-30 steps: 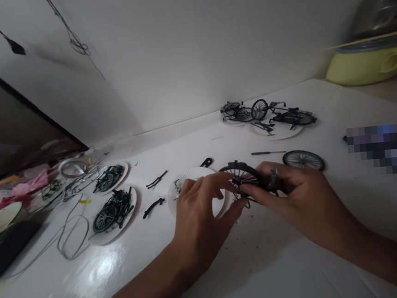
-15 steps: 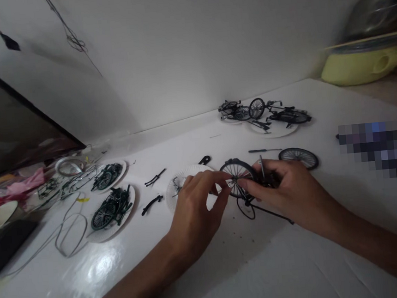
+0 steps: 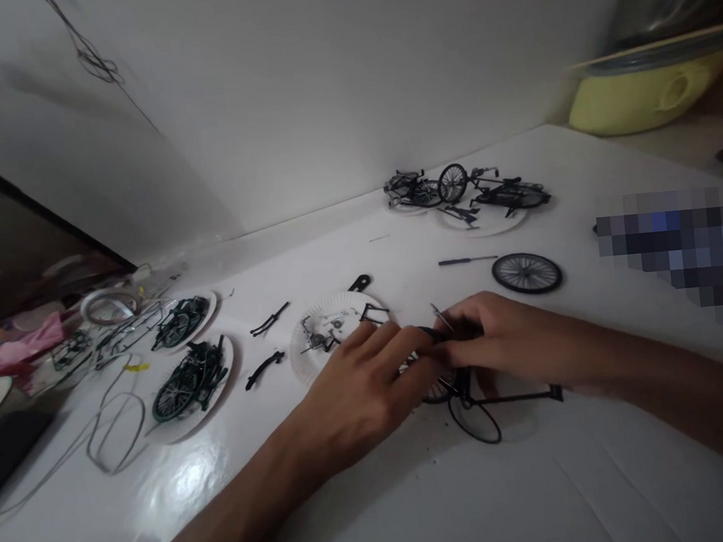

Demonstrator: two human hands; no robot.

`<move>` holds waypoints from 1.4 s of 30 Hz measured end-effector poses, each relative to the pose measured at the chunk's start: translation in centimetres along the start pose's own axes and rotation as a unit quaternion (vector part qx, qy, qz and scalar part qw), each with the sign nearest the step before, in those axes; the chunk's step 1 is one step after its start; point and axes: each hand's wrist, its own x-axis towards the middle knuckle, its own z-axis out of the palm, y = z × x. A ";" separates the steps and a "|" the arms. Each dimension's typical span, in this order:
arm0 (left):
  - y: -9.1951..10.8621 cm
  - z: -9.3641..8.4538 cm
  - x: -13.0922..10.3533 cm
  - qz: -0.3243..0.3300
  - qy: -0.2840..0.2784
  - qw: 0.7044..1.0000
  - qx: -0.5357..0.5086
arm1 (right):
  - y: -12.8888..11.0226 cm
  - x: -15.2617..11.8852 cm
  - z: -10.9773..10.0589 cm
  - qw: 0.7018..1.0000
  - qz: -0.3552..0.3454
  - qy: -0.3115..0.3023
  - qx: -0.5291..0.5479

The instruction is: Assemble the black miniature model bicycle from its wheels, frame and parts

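Both hands are on a black miniature bicycle [image 3: 518, 396] above the white table. My right hand [image 3: 500, 339] is closed round its upper part, with a thin metal piece sticking up by the thumb. My left hand [image 3: 371, 380] has its fingers closed at the spoked wheel [image 3: 433, 389], which they largely cover. Below the hands show a frame bar and a thin black loop [image 3: 476, 421]. Behind the left hand sits a paper plate [image 3: 300, 365] with small metal parts. A loose wheel [image 3: 527, 273] and a small screwdriver [image 3: 462, 260] lie beyond the right hand.
Two black curved parts, a fork [image 3: 270, 319] and a mudguard-like strip [image 3: 265, 370], lie left of the plate. Plates with green miniature bicycles [image 3: 189, 379] stand farther left, near a looped cable [image 3: 116, 436]. Black miniature bicycles [image 3: 500, 191] rest by the wall. A yellow basin [image 3: 631, 100] stands back right.
The miniature bicycle has turned and dropped lower, its wheel now mostly behind my fingers. My left hand has moved from the wheel's hub to wrap over the wheel. The view has shifted slightly.
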 end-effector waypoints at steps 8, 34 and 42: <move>0.3 -0.9 0.2 0.012 -0.061 0.996 -0.061 | -0.5 -0.7 -0.1 0.998 -0.003 -0.033 -0.046; 2.3 0.7 0.5 0.076 0.039 0.989 0.118 | -1.0 -1.0 -0.3 0.995 -0.017 -0.072 -0.072; 2.6 0.3 0.8 0.082 0.022 0.988 0.131 | -0.2 -0.6 -0.5 0.994 -0.024 -0.073 -0.075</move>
